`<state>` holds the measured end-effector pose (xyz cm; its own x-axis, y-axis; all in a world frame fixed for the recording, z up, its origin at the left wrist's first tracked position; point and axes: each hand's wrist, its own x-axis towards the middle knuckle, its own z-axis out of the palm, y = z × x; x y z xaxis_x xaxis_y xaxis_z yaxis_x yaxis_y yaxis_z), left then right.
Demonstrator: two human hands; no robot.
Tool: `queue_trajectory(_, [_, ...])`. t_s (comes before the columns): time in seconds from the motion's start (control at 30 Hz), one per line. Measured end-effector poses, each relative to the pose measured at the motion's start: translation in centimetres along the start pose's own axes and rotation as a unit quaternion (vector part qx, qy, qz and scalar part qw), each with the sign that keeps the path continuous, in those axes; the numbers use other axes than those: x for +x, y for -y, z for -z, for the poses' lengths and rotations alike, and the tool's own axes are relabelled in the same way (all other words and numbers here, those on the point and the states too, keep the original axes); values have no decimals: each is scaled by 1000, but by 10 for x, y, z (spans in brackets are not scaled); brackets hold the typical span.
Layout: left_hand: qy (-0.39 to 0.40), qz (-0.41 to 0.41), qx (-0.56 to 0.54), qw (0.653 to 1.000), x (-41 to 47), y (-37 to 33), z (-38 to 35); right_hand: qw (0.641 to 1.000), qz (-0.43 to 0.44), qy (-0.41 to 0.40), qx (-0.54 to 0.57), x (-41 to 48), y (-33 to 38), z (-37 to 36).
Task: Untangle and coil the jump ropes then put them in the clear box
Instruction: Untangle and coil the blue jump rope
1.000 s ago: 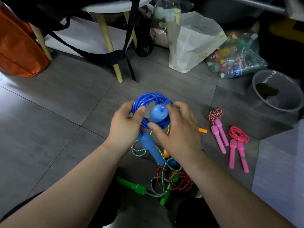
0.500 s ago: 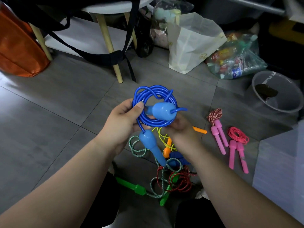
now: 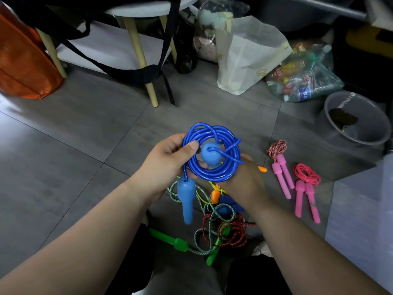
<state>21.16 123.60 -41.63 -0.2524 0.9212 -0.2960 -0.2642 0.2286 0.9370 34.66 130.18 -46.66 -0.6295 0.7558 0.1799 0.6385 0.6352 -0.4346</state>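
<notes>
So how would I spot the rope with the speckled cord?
Find the grey round tub on the right of the floor. Down and left of it lie two coiled ropes with pink handles. Yours is the left rope, its cord speckled red and white; the right rope has a plain pink cord.

Left hand (image 3: 168,160) pinches the blue coil (image 3: 212,176), thumb over it — right hand (image 3: 244,179), fingers hidden, seemingly grips from behind

Bare forearms (image 3: 95,222), dark legwear (image 3: 255,277).
</notes>
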Motion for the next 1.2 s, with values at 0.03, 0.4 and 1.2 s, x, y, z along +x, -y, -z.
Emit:
queue_trajectory(0.03, [-3, -4, -4, 1000, 0, -2, 1, 999, 1, -12, -43, 0, -3, 0])
queue_trajectory(0.4, [-61, -21, -8, 998, 4, -5, 18, 974, -104, 167, -114, -8, -29, -2])
queue_trajectory(1.2, [-97, 16, 5, 995, 8, 2, 16, 854, -163, 287, 402, 6, 7, 26])
